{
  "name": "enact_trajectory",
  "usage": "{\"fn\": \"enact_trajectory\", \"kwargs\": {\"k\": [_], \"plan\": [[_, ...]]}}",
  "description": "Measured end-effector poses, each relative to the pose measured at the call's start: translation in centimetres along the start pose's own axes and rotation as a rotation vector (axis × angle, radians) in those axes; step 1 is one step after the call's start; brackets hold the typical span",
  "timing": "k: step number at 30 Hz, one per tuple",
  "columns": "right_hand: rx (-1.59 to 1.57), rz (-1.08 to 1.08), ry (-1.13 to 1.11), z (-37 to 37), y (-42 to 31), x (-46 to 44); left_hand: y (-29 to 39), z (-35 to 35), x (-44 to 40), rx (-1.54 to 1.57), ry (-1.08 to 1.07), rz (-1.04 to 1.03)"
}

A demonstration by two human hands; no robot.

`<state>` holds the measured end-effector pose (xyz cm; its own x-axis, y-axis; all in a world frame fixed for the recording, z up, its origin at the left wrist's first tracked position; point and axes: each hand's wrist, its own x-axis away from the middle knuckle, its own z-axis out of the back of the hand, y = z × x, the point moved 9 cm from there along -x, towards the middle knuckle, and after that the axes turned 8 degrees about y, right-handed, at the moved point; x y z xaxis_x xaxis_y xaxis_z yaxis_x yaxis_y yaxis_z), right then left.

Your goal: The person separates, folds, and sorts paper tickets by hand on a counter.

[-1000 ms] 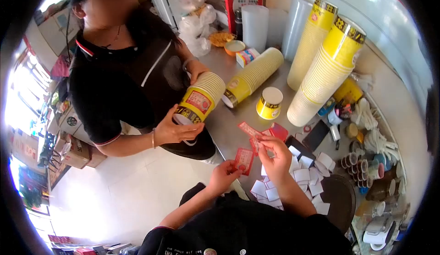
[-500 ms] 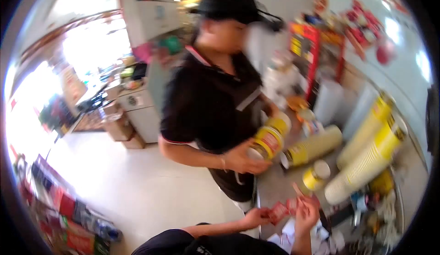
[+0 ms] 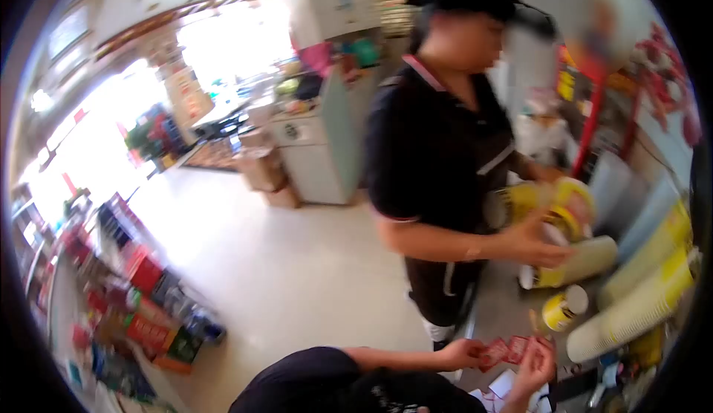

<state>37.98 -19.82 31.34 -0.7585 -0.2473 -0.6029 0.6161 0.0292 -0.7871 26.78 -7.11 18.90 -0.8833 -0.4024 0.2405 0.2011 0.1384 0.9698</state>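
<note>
1. Red cards [image 3: 493, 353] printed with pale markings are in front of us, low over the near edge of the bench [image 3: 508, 303], between our two hands.
2. We pinch one card in our left hand [image 3: 464, 355], thumb and fingers closed on its near end.
3. We grip another card in our right hand [image 3: 538, 365], fingers bent around it; the two cards meet or overlap, we cannot tell which. A narrow slip [image 3: 533, 321] rises just beyond those fingertips.
4. Below our right hand we see loose white pieces [image 3: 503, 383] scattered on the bench.
5. Just past our hands we have a single yellow cup [image 3: 558, 313], tilted in our view, and behind it a stack of cups lying on its side [image 3: 587, 261].
6. To the right lean long nested cup stacks [image 3: 622, 330], pale-rimmed and yellow.
7. Across from us stands a co-worker [image 3: 445, 145] in a dark top and cap, the nearer hand [image 3: 536, 242] spread beside blurred yellow cups [image 3: 575, 206]; we cannot tell which it touches.
8. Farther left we see pale floor [image 3: 297, 264], cardboard boxes [image 3: 261, 168] and a white cabinet [image 3: 316, 153].
</note>
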Motion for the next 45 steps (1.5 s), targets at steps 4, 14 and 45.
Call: {"fn": "enact_trajectory", "kwargs": {"k": [4, 14, 45], "plan": [[-0.058, -0.018, 0.006, 1.0, 2.4, 0.5, 1.7, 0.4, 0.6, -0.216, 0.113, -0.055], [0.015, -0.035, 0.045, 1.0, 1.3, 0.1, 0.9, -0.5, 0.6, -0.044, 0.114, -0.115], [0.112, 0.135, 0.109, 0.8, -3.7, -1.1, 0.4, 0.2, 2.4, -0.049, -0.003, 0.155]]}}
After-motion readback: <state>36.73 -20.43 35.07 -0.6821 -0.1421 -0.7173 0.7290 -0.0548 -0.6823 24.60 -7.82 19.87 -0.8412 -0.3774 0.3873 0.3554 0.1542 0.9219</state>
